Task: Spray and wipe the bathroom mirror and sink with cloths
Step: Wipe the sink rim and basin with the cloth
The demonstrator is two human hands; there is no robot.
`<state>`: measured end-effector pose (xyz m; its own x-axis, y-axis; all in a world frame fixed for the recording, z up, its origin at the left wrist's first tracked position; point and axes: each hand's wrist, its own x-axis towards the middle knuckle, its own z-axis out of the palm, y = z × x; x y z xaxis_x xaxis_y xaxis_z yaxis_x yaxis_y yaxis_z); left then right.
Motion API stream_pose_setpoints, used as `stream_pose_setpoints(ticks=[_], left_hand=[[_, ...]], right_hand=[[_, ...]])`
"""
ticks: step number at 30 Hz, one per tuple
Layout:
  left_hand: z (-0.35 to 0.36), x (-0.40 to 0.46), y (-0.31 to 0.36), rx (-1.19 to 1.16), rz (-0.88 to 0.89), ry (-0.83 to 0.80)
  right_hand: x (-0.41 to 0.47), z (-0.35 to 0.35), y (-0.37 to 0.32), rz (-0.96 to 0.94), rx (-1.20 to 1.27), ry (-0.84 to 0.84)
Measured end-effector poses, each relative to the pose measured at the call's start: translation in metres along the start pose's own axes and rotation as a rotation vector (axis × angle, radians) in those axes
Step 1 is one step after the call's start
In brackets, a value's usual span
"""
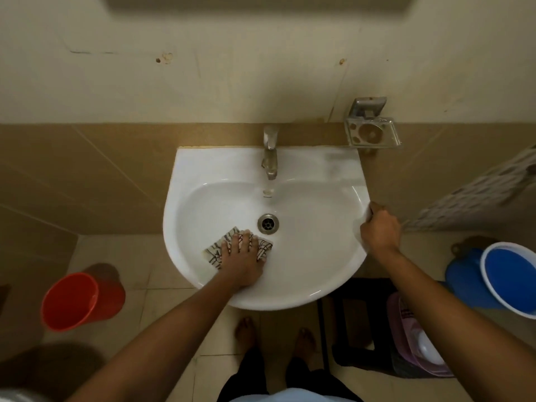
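A white wall-hung sink (319, 175) fills the middle of the view, with a metal tap (270, 153) at its back and a round drain (268, 223) in the bowl. My left hand (242, 258) lies flat, fingers spread, pressing a cream cloth with dark checked lines (213, 250) against the bowl's front left, just left of the drain. My right hand (378, 229) is closed around the sink's right rim. The lower edge of the mirror (261, 1) shows blurred at the top of the frame.
An orange bucket (75, 300) stands on the tiled floor at the left. A blue bucket (504, 277) sits at the right, beside a dark stool (362, 314) and a pink basin (406, 329). A metal soap holder (372, 132) hangs on the wall right of the tap. My bare feet are below the sink.
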<state>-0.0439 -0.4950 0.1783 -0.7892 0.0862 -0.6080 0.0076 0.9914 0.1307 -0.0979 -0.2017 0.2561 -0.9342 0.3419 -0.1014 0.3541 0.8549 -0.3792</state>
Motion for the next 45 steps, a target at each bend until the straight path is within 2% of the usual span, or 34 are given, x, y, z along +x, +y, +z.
stream_pose_setpoints(ticks=[5, 10, 17, 24, 28, 32, 37, 42, 45], left_hand=[[0.003, 0.028, 0.079, -0.286, -0.013, -0.065], [-0.010, 0.055, 0.138, -0.485, 0.001, -0.052], [-0.023, 0.049, 0.193, -0.699, 0.211, -0.014], [-0.022, 0.003, 0.206, -0.637, 0.379, 0.067], [-0.012, -0.019, 0.199, -0.585, 0.301, 0.087], [-0.013, -0.003, 0.211, -0.673, 0.170, 0.057], [-0.031, 0.029, 0.249, -0.778, 0.085, 0.182], [-0.042, 0.049, 0.266, -0.679, 0.072, 0.280], [-0.030, 0.042, 0.259, -0.566, 0.178, 0.327]], right_hand=[[0.005, 0.000, 0.009, -0.031, 0.034, -0.046], [0.009, 0.000, 0.018, -0.072, 0.045, -0.093], [0.017, 0.001, 0.029, -0.114, 0.090, -0.089], [0.029, -0.006, 0.041, -0.032, 0.288, -0.197], [0.031, -0.010, 0.047, 0.005, 0.343, -0.269], [0.032, -0.011, 0.050, 0.021, 0.416, -0.295], [0.038, -0.008, 0.056, 0.069, 0.528, -0.321], [0.039, -0.014, 0.060, 0.164, 0.745, -0.371], [0.042, -0.010, 0.060, 0.198, 0.776, -0.376]])
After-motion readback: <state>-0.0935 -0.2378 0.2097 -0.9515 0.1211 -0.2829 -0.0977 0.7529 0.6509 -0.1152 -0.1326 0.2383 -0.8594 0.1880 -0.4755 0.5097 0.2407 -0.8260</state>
